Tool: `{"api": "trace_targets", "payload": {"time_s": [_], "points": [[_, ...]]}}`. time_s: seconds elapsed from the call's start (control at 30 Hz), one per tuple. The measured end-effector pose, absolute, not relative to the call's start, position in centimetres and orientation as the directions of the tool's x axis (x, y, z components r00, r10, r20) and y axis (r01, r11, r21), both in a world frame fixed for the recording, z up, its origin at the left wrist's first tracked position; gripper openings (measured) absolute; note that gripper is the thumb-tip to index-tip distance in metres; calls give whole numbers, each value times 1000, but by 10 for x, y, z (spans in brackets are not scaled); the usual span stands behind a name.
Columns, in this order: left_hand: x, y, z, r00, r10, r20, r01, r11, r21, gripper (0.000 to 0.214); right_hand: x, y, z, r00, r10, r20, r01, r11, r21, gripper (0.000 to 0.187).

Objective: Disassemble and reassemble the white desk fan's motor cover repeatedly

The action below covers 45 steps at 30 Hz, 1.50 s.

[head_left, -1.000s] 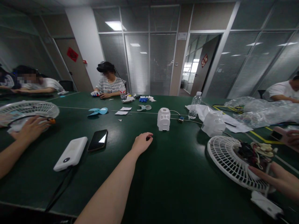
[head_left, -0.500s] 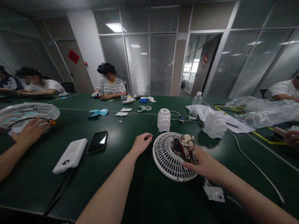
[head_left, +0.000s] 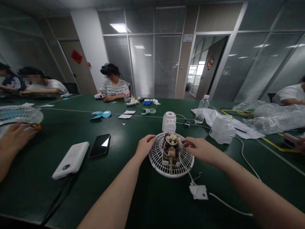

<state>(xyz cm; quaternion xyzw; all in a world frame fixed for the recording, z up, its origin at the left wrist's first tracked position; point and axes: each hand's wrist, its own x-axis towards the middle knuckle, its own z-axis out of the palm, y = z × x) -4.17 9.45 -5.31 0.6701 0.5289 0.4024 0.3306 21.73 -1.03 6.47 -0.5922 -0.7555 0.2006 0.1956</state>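
A round white fan grille [head_left: 157, 157] lies on the green table in front of me, with an exposed fan motor [head_left: 172, 152] and its wires on top. My left hand [head_left: 145, 147] is at the grille's left rim, its curled fingers closed on the edge. To the right of the motor, my right hand [head_left: 199, 149] hovers over the grille with bent fingers apart, holding nothing. Below the grille, a small white plate [head_left: 199, 192] hangs on the cord. Behind it stands a white motor housing [head_left: 169, 122].
A second white housing [head_left: 223, 129] and a water bottle [head_left: 202, 109] stand to the right. On the left lie a phone [head_left: 100, 145], a white power bank [head_left: 71, 160] and a blue fan blade [head_left: 101, 114]. A co-worker's hand [head_left: 17, 135] rests by another grille [head_left: 26, 114].
The grille has shifted left and turned, so the motor now faces me. My right hand has moved up and left off the motor's side; my left hand has reached the rim.
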Motion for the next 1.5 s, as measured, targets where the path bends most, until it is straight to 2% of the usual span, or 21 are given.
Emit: {"api": "trace_targets", "payload": {"time_s": [0.07, 0.1, 0.3, 0.4, 0.57, 0.67, 0.97, 1.27, 1.37, 1.5], "points": [[-40, 94, -53, 157, 970, 187, 443, -239, 864, 29, 221, 20, 60, -180, 967, 182, 782, 253, -570, 25], [-40, 93, -53, 172, 967, 190, 448, -248, 859, 31, 220, 37, 56, -147, 961, 233, 775, 259, -577, 30], [-40, 87, -48, 232, 944, 234, 489, -321, 811, 41, 207, 131, 27, -76, 919, 387, 737, 313, -599, 79], [-39, 85, -46, 266, 926, 269, 515, -372, 772, 44, 203, 155, 19, -96, 910, 404, 706, 348, -617, 93], [-39, 86, -44, 326, 903, 280, 549, -422, 722, 47, 204, 165, 15, -187, 897, 400, 648, 419, -637, 74], [-38, 86, -42, 319, 912, 257, 566, -401, 721, 46, 209, 165, 17, -188, 897, 400, 638, 421, -645, 72], [-38, 87, -42, 325, 914, 242, 553, -391, 736, 48, 219, 165, 24, -74, 926, 369, 611, 334, -717, 71], [-36, 86, -43, 306, 919, 248, 548, -383, 744, 45, 220, 142, 44, 142, 892, 430, 500, 310, -809, 83], [-35, 85, -42, 294, 924, 246, 543, -373, 752, 44, 219, 110, 55, 245, 870, 427, 381, 318, -868, 81], [-34, 84, -40, 301, 919, 255, 550, -386, 741, 46, 220, 43, 67, 350, 865, 359, 53, 364, -930, 66]]}}
